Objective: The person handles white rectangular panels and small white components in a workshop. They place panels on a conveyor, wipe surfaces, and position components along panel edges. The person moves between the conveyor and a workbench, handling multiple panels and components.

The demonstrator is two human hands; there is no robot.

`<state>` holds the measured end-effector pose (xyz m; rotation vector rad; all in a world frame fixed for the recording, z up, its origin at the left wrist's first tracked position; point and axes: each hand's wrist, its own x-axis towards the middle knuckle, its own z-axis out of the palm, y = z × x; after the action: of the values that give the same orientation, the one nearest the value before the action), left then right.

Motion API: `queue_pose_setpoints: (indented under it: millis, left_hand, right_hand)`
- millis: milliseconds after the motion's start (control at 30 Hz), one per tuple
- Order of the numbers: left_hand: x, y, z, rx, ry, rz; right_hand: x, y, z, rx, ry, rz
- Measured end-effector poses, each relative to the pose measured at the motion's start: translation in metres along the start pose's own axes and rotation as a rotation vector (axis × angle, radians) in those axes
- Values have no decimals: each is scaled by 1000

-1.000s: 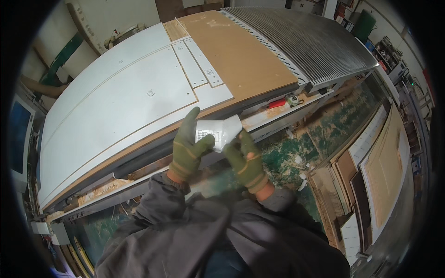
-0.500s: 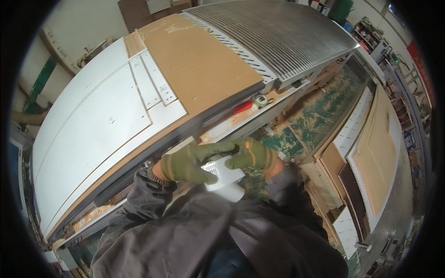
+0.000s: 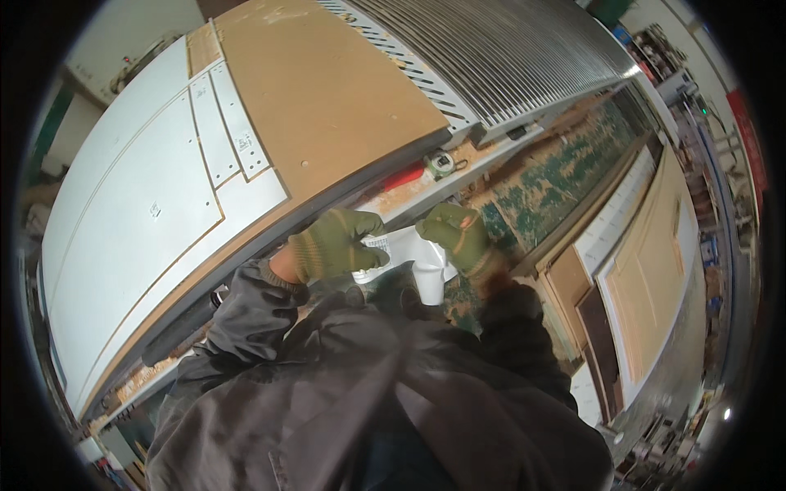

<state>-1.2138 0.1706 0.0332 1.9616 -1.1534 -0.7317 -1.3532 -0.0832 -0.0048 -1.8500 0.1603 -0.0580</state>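
Note:
Both hands wear green knit gloves. In front of my body, my left hand [image 3: 332, 245] pinches a white printed label [image 3: 378, 242] between thumb and fingers. My right hand [image 3: 457, 237], its fingers curled closed, grips a white paper strip [image 3: 405, 250] that spans the gap between the hands. Below the right hand hangs a white roll of labels [image 3: 428, 285], apparently joined to the strip. Whether the label has come off the strip, I cannot tell. White panels with small labels stuck on them [image 3: 155, 211] lie on the bench to the left.
A brown board [image 3: 327, 82] lies beside the white panels, and a ribbed metal bed [image 3: 508, 57] stretches beyond it. On the sawdust-strewn ledge sit a tape measure [image 3: 440, 164] and a red object [image 3: 404, 177]. Stacked boards [image 3: 639, 278] stand to the right, above a green, worn floor [image 3: 557, 180].
My hands have moved apart and the paper strip is now stretched between them. The roll hangs lower, to the right. The whole view has shifted slightly.

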Motion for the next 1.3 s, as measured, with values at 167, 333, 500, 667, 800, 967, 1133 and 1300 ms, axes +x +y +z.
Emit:
queue_pose_setpoints:
  millis: [167, 333, 500, 667, 800, 967, 1133, 1300]
  left_hand:
    - [6, -35, 54, -182, 156, -162]
    - [15, -97, 144, -391, 713, -377]
    - [53, -153, 196, -769, 1121, -599]
    - [83, -174, 189, -512, 1288, -721]
    - [83, -163, 169, -55, 1039, -892]
    - [44, -128, 158, 41, 828, -993]
    - [-23, -100, 133, -112, 852, -934]
    - [-82, -131, 37, 545, 1384, -309]
  right_hand:
    - [31, 125, -56, -658, 507, -204]
    - [-70, 266, -122, -633, 234, 232]
    - [-170, 337, -127, -772, 41, -86]
    - [-148, 350, -139, -840, -44, 379]
    - [-105, 317, -148, -892, -133, 467]
    - [1, 221, -116, -872, -292, -30]
    - [123, 101, 5, -256, -138, -139]
    - [246, -16, 167, -521, -263, -60]
